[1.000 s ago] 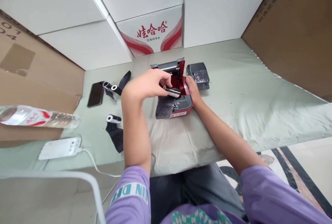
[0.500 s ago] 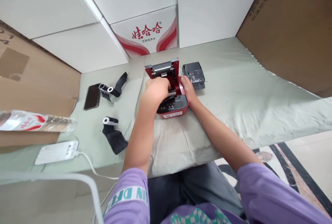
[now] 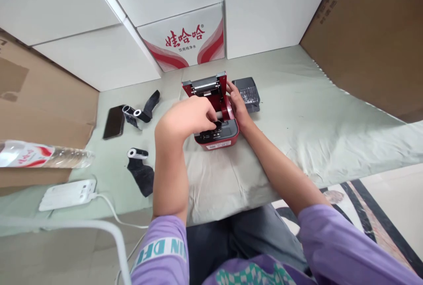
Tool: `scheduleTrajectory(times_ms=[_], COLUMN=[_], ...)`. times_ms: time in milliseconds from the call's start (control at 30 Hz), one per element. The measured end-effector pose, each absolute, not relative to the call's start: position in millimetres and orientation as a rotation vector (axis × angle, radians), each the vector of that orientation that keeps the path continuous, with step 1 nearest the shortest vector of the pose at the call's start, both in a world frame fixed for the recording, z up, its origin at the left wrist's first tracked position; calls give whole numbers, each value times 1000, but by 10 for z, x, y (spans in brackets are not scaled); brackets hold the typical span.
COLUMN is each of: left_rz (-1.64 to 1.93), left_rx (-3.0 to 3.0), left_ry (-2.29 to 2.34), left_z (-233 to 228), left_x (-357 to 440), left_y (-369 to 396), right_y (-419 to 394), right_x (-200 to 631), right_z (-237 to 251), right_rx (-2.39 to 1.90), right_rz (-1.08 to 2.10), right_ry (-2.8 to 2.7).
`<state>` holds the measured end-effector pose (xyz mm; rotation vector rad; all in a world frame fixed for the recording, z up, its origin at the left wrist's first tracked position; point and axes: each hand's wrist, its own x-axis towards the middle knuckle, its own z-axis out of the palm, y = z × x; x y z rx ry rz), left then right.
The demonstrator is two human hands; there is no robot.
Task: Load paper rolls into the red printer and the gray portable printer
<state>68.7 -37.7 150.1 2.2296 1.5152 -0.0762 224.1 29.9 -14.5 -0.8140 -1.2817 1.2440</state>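
Note:
A small red and black label printer [image 3: 218, 135] stands on the cloth-covered surface, its lid [image 3: 205, 85] raised. Over its open compartment, my left hand [image 3: 190, 117] bends down from the left, thumb and fingers closed together near the inner front edge. What they pinch, if anything, is hidden. A pale roller or roll end shows just beyond those fingertips. My right hand [image 3: 238, 106] grips the printer's right side, fingers along the red wall. Just behind that hand lies a black boxy piece [image 3: 247, 93] with a clear printed wrapping.
To the left are a phone [image 3: 114, 122], two small rolls with black strips, one roll [image 3: 138, 153] nearer me, a white power bank [image 3: 68, 194] with a cable, and a water bottle [image 3: 42, 155]. White cartons line the back; a brown carton [image 3: 370, 47] stands right.
My left hand has drawn back toward me and lower, from deep in the compartment to its front edge, wrist turned outward. My right hand's fingers have slid slightly up the printer's side.

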Motion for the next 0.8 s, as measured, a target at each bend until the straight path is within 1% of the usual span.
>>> scheduleTrajectory(times_ms=[67,200,467,600,733,800], left_rz=[-37,94,148,195,345,432], left_rx=[2282,2367,2320,2332,2300,2257], left_ry=[1580,1541,1504,1509,1461,1529], left_z=[1498,1517,1621,1654,1705,1692], left_x=[736,790,720,744,724,632], left_y=[-420,-508,-623,-666,-654,-576], right_y=[277,250,196,178,163,153], right_x=[2255,2270,2291,2318,2333,2337], right_z=[-90,-47,-18,-3,-1,-5], right_rx=[-790,-763,-822,-748,-760,-751], right_rz=[1206,1146,1186,1237,1347,1422], right_ry=[-1314,-1333,-1235,-1241,-1219,-1198])
